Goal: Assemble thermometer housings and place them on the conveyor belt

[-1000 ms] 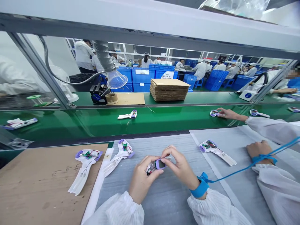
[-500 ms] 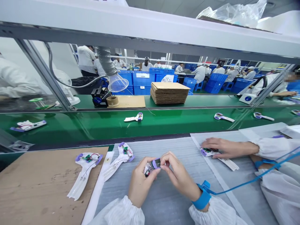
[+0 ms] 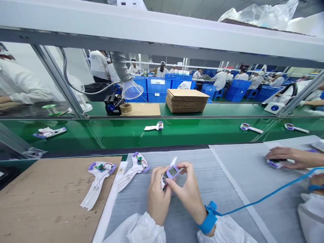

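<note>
Between my hands, over the grey-blue mat [image 3: 192,216], is a purple-and-white handheld device [image 3: 172,172] shaped like a forehead thermometer. Its small grey screen in a purple frame faces me, and a white end points up and away. My left hand [image 3: 159,192] grips its left side, where some red wire shows. My right hand [image 3: 188,192], with a blue wrist strap [image 3: 208,219], pinches the right edge of the screen frame. To the left lie two open white half-shells with circuit boards and wires, one half-shell [image 3: 138,165] on the mat and another half-shell [image 3: 97,182] on cardboard.
A co-worker's hand [image 3: 291,157] holds a similar part at the right. A blue cord [image 3: 265,195] crosses the mat from my strap. Beyond runs a green conveyor [image 3: 121,135] carrying several parts. A cardboard stack [image 3: 187,101] and funnel-ended hose [image 3: 131,89] stand behind, under a shelf.
The device has turned so its screen faces me, and my right hand has shifted its grip. The co-worker's hand and part have moved right. Conveyor parts sit farther right; the view has shifted slightly too.
</note>
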A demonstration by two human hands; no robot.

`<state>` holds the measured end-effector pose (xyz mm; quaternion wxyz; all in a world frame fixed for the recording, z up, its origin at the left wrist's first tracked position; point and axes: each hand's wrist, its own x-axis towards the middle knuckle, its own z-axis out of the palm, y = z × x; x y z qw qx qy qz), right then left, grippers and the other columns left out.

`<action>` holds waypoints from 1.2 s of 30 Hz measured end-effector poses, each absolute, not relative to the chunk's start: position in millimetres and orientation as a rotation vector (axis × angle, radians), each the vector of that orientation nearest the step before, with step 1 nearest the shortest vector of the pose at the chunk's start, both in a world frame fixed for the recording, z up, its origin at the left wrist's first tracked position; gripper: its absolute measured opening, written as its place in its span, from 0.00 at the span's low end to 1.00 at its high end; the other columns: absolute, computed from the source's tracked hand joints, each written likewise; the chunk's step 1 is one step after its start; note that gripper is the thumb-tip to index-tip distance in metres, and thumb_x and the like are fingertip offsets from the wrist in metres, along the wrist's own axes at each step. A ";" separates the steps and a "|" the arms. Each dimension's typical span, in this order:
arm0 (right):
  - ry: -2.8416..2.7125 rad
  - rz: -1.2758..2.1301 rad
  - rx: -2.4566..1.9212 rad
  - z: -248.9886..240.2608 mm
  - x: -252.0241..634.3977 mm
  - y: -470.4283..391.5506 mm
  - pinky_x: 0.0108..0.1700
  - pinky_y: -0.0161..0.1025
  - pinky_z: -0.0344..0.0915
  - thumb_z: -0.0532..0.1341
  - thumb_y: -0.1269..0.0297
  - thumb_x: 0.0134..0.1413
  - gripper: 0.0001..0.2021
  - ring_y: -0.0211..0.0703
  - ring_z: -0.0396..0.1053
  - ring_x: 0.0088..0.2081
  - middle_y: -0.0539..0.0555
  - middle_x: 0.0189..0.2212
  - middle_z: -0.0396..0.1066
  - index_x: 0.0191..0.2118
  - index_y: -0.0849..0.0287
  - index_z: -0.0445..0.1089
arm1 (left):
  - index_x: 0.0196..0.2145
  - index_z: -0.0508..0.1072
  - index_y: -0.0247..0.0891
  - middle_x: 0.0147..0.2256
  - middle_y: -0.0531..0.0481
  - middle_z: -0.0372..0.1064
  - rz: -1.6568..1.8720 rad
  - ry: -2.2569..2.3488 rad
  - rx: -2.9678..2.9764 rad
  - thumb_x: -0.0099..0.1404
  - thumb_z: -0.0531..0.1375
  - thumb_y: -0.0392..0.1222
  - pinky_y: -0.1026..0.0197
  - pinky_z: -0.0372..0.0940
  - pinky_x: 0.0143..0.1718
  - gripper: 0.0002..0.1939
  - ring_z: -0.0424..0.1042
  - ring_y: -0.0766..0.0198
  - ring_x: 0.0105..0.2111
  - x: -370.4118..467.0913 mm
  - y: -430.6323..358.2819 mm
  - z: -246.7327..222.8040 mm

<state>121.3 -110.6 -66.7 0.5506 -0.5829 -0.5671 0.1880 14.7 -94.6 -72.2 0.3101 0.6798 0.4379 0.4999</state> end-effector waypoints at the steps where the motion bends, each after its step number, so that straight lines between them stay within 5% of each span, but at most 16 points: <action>1: -1.326 0.422 -1.376 -67.0 120.7 -111.0 0.42 0.45 0.61 0.62 0.68 0.44 0.18 0.45 0.63 0.39 0.52 0.37 0.62 0.41 0.56 0.56 | 0.44 0.64 0.42 0.43 0.48 0.62 1.308 1.149 1.757 0.59 0.56 0.33 0.57 0.59 0.46 0.15 0.63 0.59 0.46 16.1 -95.2 -72.4; 7: -1.413 0.476 -1.040 -66.8 126.3 -111.5 0.48 0.48 0.60 0.61 0.73 0.43 0.20 0.48 0.62 0.46 0.55 0.41 0.60 0.43 0.55 0.54 | 0.49 0.57 0.40 0.43 0.47 0.64 1.252 1.039 1.252 0.50 0.62 0.32 0.58 0.63 0.42 0.30 0.68 0.60 0.41 17.6 -90.7 -75.4; 13: -1.565 0.561 -1.067 -62.9 135.8 -113.7 0.43 0.44 0.61 0.61 0.72 0.45 0.19 0.47 0.61 0.44 0.55 0.40 0.59 0.43 0.55 0.55 | 0.42 0.64 0.39 0.40 0.48 0.60 1.377 1.109 1.627 0.51 0.64 0.34 0.57 0.60 0.45 0.20 0.63 0.58 0.43 14.0 -93.7 -72.2; 25: -1.580 0.602 -1.106 -59.8 137.7 -114.3 0.44 0.44 0.60 0.61 0.69 0.47 0.15 0.47 0.62 0.44 0.54 0.40 0.62 0.39 0.55 0.55 | 0.44 0.62 0.39 0.41 0.47 0.56 1.305 1.098 1.791 0.57 0.61 0.36 0.55 0.59 0.46 0.18 0.61 0.57 0.45 15.6 -96.7 -73.8; 36: -1.623 0.441 -1.296 -60.7 131.4 -120.9 0.44 0.49 0.61 0.66 0.60 0.45 0.26 0.50 0.64 0.42 0.56 0.40 0.65 0.49 0.55 0.56 | 0.47 0.62 0.39 0.43 0.43 0.61 1.218 1.161 2.024 0.60 0.57 0.42 0.55 0.63 0.42 0.17 0.65 0.55 0.44 5.5 -96.5 -72.4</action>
